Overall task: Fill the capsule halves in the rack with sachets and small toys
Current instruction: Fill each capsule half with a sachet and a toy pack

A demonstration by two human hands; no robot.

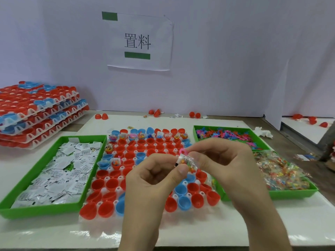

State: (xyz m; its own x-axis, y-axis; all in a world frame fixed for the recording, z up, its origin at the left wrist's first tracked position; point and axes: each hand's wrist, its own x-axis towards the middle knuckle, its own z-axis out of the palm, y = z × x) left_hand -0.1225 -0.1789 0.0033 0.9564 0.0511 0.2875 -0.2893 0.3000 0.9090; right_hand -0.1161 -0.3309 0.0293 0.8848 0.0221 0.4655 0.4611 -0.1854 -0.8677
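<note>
A white rack of red and blue capsule halves lies in the middle of the table. The far row and a few cups on the left hold small toys and sachets; most cups are empty. Both hands meet above the rack's centre. My left hand and my right hand together pinch a clear sachet of coloured bits. A small pink toy sticks out from my right fingertips.
A green tray of white sachets sits left of the rack. Right of it stand a green tray of pink and blue toys and a green tray of clear coloured sachets. Stacked filled racks are at the far left. Loose red halves lie by the wall.
</note>
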